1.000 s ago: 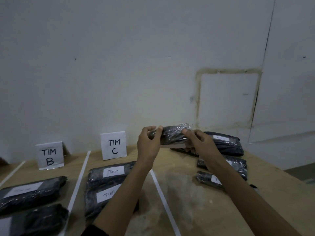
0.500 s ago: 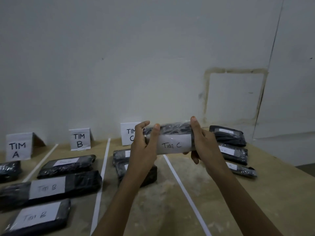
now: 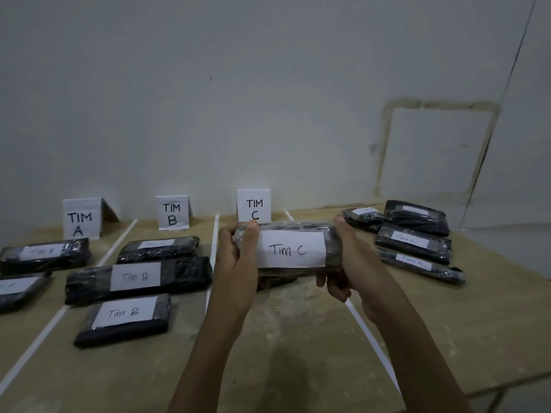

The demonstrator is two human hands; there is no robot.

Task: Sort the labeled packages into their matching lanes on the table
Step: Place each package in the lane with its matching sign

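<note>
item: tim c package (image 3: 290,248), label facing up, being gripped at both ends by left hand (image 3: 237,263) and right hand (image 3: 347,263), hovering over lane c in front of tim c sign (image 3: 253,205). step: placing. next: likely lowering beside packages already lying there.

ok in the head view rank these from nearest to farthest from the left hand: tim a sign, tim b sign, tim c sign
From the left hand:
1. TIM C sign, just behind and above the fingers.
2. TIM B sign, further left, one lane over.
3. TIM A sign, far left.
</note>
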